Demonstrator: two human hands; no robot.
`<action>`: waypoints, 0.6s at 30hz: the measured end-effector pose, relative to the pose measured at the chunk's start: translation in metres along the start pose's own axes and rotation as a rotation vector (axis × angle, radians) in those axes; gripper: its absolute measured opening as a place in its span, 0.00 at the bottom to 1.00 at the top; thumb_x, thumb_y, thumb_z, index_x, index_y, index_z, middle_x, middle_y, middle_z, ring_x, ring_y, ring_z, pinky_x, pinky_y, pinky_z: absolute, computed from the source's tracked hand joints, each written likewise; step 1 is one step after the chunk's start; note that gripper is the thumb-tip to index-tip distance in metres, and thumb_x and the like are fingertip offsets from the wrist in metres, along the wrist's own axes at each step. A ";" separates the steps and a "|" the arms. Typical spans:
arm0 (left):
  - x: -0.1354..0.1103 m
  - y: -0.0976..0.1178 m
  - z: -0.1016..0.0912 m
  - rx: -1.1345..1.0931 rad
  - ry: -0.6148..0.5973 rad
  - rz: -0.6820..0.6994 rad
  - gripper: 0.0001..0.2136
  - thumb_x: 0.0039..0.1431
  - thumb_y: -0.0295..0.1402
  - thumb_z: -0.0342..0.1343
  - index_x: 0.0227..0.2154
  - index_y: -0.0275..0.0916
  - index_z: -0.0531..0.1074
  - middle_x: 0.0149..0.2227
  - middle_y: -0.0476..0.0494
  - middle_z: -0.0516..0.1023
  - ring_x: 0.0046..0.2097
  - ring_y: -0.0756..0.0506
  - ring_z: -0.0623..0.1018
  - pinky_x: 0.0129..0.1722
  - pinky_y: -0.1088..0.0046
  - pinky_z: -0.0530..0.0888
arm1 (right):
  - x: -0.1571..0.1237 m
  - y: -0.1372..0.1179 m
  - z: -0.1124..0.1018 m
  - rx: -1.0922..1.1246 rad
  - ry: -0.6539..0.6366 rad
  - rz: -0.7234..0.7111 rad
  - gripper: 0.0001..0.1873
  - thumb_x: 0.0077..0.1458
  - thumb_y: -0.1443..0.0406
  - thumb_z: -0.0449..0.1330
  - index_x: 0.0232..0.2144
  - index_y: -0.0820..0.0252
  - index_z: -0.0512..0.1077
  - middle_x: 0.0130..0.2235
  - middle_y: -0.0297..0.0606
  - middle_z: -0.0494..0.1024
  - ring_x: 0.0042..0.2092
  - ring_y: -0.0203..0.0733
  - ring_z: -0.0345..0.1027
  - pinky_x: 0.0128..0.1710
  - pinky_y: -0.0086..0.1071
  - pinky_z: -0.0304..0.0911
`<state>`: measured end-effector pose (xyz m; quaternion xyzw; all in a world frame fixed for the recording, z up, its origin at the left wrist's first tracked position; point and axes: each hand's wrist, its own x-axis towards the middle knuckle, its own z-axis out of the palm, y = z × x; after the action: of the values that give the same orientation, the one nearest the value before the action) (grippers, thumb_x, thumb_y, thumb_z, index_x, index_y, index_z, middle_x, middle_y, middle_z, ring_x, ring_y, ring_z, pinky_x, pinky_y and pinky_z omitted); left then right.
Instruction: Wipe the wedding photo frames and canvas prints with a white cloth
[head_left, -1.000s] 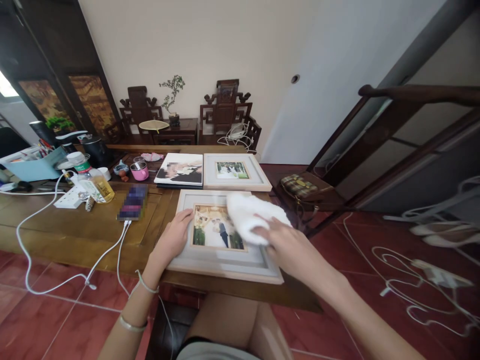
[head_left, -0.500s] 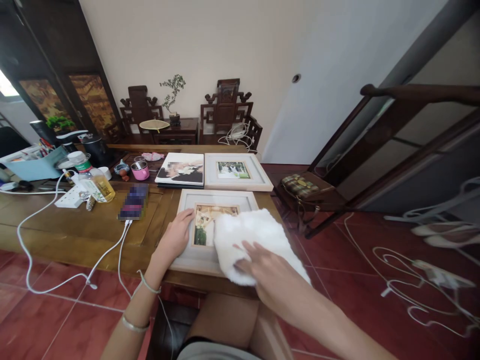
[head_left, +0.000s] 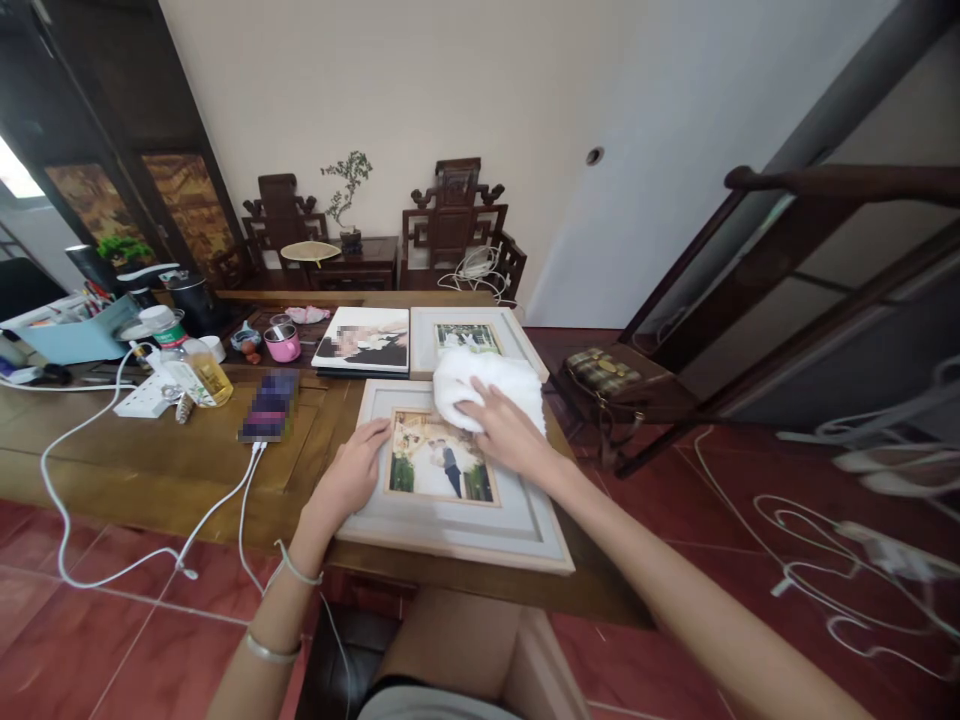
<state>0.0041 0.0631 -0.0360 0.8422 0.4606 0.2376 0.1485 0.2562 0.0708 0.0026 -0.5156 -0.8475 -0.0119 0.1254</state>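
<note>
A framed wedding photo (head_left: 442, 460) lies flat on the wooden table (head_left: 322, 440), its pale wooden frame near the table's front edge. My left hand (head_left: 354, 470) rests on the left side of this frame, fingers stretched out towards the picture. A fluffy white cloth (head_left: 491, 382) is bunched under my right hand (head_left: 504, 428), which grips it at the frame's far right corner. The cloth covers that corner and overlaps the near part of a second framed photo (head_left: 426, 335) behind it.
A photo panel (head_left: 367, 340) lies beside the second frame. Further left are a phone (head_left: 268, 405) with white cables, a pink cup (head_left: 282, 342), a bottle (head_left: 199, 370), a power strip (head_left: 145, 397) and a blue box (head_left: 75, 330). A chair with a plaid bag (head_left: 600, 370) stands right.
My right hand has moved the white cloth away from me, from the frame's near right side to its far right corner. More of the photo shows now. My left hand has stayed put.
</note>
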 end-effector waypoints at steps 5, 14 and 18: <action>0.000 0.000 0.003 0.005 0.034 0.000 0.25 0.52 0.17 0.41 0.52 0.37 0.65 0.58 0.40 0.64 0.60 0.44 0.62 0.60 0.58 0.61 | -0.004 -0.019 -0.002 -0.020 -0.135 -0.082 0.33 0.39 0.82 0.49 0.49 0.63 0.70 0.61 0.50 0.57 0.64 0.58 0.38 0.59 0.58 0.40; 0.001 0.001 0.003 0.013 0.022 -0.017 0.25 0.53 0.17 0.40 0.54 0.35 0.63 0.59 0.39 0.63 0.61 0.44 0.62 0.60 0.60 0.60 | -0.100 -0.096 -0.079 0.306 -0.549 -0.213 0.33 0.39 0.81 0.47 0.47 0.58 0.71 0.63 0.41 0.55 0.64 0.55 0.41 0.60 0.53 0.45; 0.000 0.004 0.001 0.001 0.025 -0.018 0.26 0.52 0.17 0.40 0.54 0.36 0.64 0.59 0.39 0.64 0.60 0.44 0.62 0.60 0.59 0.60 | -0.082 -0.091 -0.052 0.253 -0.457 -0.164 0.35 0.40 0.81 0.48 0.51 0.60 0.68 0.63 0.44 0.54 0.64 0.56 0.38 0.60 0.54 0.44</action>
<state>0.0073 0.0611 -0.0352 0.8350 0.4702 0.2466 0.1445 0.2226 -0.0512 0.0446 -0.4148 -0.8874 0.2008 -0.0070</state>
